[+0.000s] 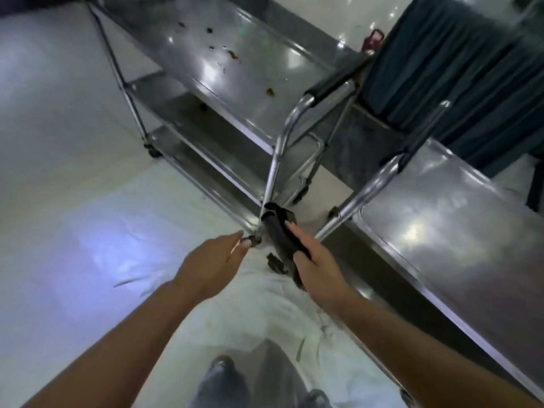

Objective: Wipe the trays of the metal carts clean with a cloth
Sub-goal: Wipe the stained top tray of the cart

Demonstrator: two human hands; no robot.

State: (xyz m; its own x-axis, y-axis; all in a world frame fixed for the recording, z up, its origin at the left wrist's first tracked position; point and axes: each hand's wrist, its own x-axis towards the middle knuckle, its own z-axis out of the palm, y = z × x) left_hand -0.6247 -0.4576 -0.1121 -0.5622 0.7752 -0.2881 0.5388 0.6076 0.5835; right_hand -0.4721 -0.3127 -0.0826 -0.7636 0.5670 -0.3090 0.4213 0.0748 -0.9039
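Note:
Two metal carts stand side by side. The left cart's top tray (235, 69) carries several dark crumbs and smears. The right cart's top tray (441, 219) looks shiny. A dark cloth (279, 234) is wrapped around the foot of the left cart's handle post (272, 172). My right hand (316, 266) grips that cloth. My left hand (212, 260) pinches a small fitting at the corner of the cart frame, just left of the cloth.
Lower shelves (188, 122) of the left cart show below its top tray. A dark green curtain (459, 60) hangs behind the carts. A white sheet (117, 231) covers the floor beneath me. The right cart's handle (391, 172) rises close to my right hand.

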